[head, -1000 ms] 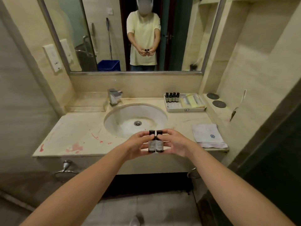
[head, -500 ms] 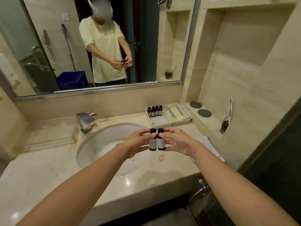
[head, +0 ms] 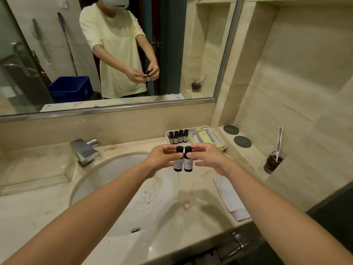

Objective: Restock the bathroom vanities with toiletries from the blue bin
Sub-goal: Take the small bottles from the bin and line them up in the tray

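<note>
Two small dark bottles with black caps and pale labels stand side by side in the air above the vanity. My left hand (head: 162,158) pinches the left bottle (head: 178,159). My right hand (head: 207,157) pinches the right bottle (head: 188,159). Just behind them, a white tray (head: 221,140) at the back of the counter holds a row of several like bottles (head: 178,136) and some pale wrapped packets (head: 202,136). The blue bin (head: 71,88) shows only in the mirror, on the floor behind me.
The oval sink (head: 114,169) and chrome faucet (head: 84,151) lie to the left. A folded towel (head: 231,197) rests at the counter's right edge. Two black coasters (head: 236,135) and a dark cup holding a toothbrush (head: 272,163) sit on the right ledge.
I have stepped closer to the vanity and turned right. Both hands, still holding the bottles together, have moved forward until they are just in front of the tray.
</note>
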A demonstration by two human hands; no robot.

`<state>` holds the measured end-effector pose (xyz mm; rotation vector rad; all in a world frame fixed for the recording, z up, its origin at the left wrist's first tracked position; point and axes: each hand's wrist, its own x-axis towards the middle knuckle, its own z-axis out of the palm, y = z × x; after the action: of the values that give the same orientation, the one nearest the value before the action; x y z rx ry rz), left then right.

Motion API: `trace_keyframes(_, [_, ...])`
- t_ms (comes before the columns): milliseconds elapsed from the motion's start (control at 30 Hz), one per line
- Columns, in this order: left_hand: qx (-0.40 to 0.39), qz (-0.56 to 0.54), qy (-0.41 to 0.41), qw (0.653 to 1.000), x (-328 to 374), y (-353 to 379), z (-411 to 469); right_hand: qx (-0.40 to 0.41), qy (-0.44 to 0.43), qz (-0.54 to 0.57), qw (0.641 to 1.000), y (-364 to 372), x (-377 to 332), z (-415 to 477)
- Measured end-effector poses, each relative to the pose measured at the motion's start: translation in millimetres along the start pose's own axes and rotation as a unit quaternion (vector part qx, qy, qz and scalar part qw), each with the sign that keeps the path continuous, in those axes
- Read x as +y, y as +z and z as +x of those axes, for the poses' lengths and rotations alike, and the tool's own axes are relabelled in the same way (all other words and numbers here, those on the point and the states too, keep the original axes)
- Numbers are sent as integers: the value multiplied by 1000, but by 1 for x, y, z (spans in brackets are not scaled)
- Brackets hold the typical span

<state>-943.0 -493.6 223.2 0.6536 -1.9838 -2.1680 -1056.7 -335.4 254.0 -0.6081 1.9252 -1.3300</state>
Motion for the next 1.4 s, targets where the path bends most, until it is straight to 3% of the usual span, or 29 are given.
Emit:
trace_keyframes(367, [86, 65, 11, 994, 0, -1, 117, -50, -41, -138, 988, -50, -3, 136])
trace_keyframes(900, [199, 255, -25, 946, -60, -22, 229, -65, -120, -349, 927, -43, 51, 276])
trace_keyframes(1400, [249, 311, -48, 916, -79, -20, 243, -61, -130, -360, 922, -34, 71, 303])
